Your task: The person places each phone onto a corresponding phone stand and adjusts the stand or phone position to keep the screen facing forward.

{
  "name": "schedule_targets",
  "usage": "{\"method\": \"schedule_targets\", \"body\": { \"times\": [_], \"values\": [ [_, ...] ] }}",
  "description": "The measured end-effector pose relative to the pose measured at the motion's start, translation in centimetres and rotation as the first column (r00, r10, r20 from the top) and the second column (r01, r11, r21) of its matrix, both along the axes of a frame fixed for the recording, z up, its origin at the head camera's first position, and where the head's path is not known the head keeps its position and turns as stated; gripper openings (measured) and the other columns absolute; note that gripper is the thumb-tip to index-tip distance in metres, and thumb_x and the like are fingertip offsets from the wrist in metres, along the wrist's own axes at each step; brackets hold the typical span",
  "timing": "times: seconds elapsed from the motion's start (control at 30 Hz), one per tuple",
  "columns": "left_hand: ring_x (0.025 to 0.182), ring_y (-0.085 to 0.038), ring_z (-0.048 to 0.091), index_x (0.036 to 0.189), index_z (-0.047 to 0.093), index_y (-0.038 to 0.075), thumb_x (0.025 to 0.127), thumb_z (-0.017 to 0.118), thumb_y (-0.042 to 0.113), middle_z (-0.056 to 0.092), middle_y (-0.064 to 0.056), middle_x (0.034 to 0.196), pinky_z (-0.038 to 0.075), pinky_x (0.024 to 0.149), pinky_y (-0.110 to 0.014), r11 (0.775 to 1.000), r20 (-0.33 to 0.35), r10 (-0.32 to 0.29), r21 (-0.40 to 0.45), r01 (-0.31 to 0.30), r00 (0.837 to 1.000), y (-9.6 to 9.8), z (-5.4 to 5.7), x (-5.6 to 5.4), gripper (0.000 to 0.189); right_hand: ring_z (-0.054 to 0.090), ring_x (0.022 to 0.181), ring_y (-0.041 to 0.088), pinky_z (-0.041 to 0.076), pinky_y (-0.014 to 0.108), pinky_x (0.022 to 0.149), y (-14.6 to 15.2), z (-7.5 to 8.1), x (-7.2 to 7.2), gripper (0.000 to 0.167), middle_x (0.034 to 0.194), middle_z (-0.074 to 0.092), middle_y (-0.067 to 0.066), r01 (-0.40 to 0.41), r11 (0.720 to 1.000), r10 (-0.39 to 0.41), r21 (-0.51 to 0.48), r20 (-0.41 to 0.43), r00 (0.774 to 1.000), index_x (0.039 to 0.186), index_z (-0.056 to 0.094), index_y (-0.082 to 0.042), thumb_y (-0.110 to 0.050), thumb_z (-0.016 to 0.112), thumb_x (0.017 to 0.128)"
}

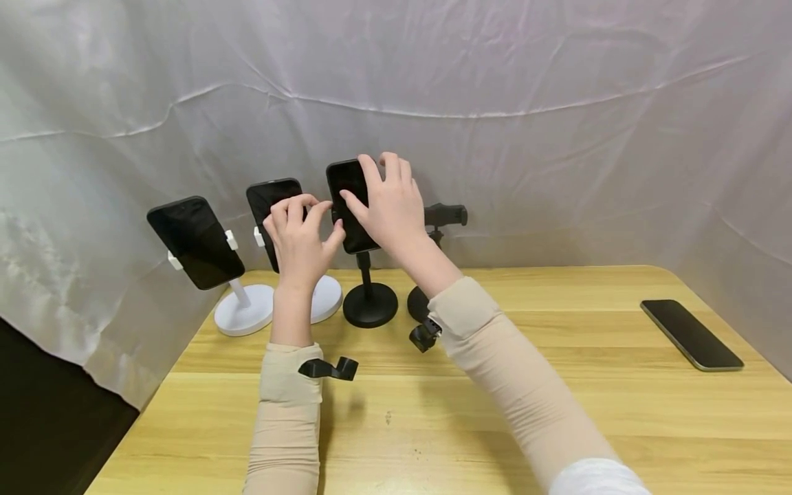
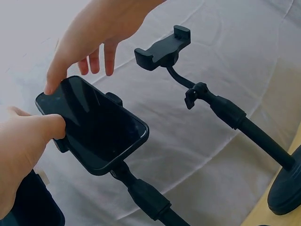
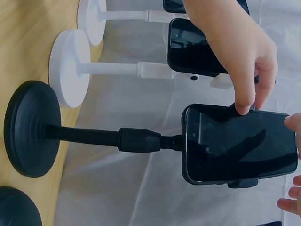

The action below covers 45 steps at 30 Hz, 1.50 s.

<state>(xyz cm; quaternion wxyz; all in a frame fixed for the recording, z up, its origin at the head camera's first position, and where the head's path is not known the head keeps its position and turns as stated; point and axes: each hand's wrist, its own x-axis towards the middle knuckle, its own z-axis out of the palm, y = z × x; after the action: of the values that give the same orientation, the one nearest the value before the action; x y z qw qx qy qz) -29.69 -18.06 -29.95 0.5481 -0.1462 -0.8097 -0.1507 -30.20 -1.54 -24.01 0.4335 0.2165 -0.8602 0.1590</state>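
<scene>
A black smartphone (image 1: 346,177) sits upright and tilted back in the clamp of a black phone stand (image 1: 370,307). At the phone's left edge my left hand (image 1: 300,242) pinches the stand's clamp, its thumb lying against the phone's side. My right hand (image 1: 394,206) is at the upper right of the phone. Its thumb touches the top end of the screen, as the left wrist view shows, while the other fingers hang loosely beyond the edge. The clamp's opposite jaw shows along the phone's far side in the right wrist view; my fingers partly hide the left one.
To the left, two white stands (image 1: 244,313) hold a phone (image 1: 196,240) and another phone (image 1: 272,196). A second black stand (image 2: 164,49) with nothing in its clamp is to the right. Another phone (image 1: 691,335) lies flat at the right of the wooden table (image 1: 526,412). Grey cloth hangs behind.
</scene>
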Motion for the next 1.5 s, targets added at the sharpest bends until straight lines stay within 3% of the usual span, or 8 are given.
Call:
{"method": "schedule_targets", "body": {
  "times": [0.3,0.63,0.9,1.13,1.5],
  "values": [
    [0.107,-0.033,0.041,0.097,0.073,0.007,0.091,0.066,0.025,0.059,-0.012,0.106,0.027,0.089,-0.054,1.0,-0.042,-0.011,0.005,0.011,0.999,0.0,0.7,0.7,0.02,0.049,0.121,0.033,0.052,0.042,0.085,1.5,-0.4,0.4,0.048,0.128,0.051,0.017,-0.027,0.999,0.028,0.029,-0.054,0.998,0.132,0.053,-0.011,-0.044,0.055,0.096],
    [0.105,-0.033,0.043,0.092,0.073,0.009,0.09,0.066,0.023,0.061,-0.011,0.102,0.028,0.087,-0.054,0.999,-0.103,-0.045,0.014,0.047,0.994,0.5,1.7,1.5,0.016,0.049,0.119,0.035,0.051,0.045,0.078,3.7,-1.5,1.5,0.042,0.125,0.054,0.019,-0.048,0.998,0.052,0.027,-0.135,0.989,0.125,0.058,-0.009,-0.037,0.061,0.094],
    [0.104,-0.033,0.045,0.093,0.073,0.01,0.09,0.065,0.023,0.063,-0.01,0.103,0.029,0.089,-0.053,0.998,-0.098,-0.066,0.008,0.067,0.993,0.9,2.4,2.3,0.016,0.048,0.118,0.036,0.05,0.047,0.079,5.7,-2.8,2.3,0.04,0.123,0.052,0.019,-0.06,0.998,0.063,0.024,-0.177,0.982,0.123,0.059,-0.009,-0.035,0.063,0.093],
    [0.104,-0.032,0.046,0.094,0.073,0.011,0.09,0.065,0.022,0.063,-0.009,0.102,0.029,0.089,-0.053,0.997,-0.092,-0.08,-0.019,0.078,0.993,1.5,2.8,2.9,0.014,0.046,0.121,0.038,0.047,0.05,0.088,7.7,-3.9,3.0,0.039,0.125,0.051,0.02,-0.086,0.996,0.085,0.003,-0.172,0.981,0.123,0.059,-0.008,-0.033,0.063,0.093],
    [0.103,-0.031,0.046,0.094,0.073,0.011,0.091,0.064,0.021,0.064,-0.008,0.103,0.029,0.089,-0.052,0.993,-0.093,-0.104,-0.073,0.098,0.99,2.7,2.8,3.3,0.014,0.046,0.119,0.041,0.044,0.051,0.093,10.5,-5.7,4.0,0.041,0.123,0.05,0.022,-0.104,0.993,0.092,-0.048,-0.216,0.972,0.12,0.06,-0.006,-0.025,0.072,0.085]
  ]
}}
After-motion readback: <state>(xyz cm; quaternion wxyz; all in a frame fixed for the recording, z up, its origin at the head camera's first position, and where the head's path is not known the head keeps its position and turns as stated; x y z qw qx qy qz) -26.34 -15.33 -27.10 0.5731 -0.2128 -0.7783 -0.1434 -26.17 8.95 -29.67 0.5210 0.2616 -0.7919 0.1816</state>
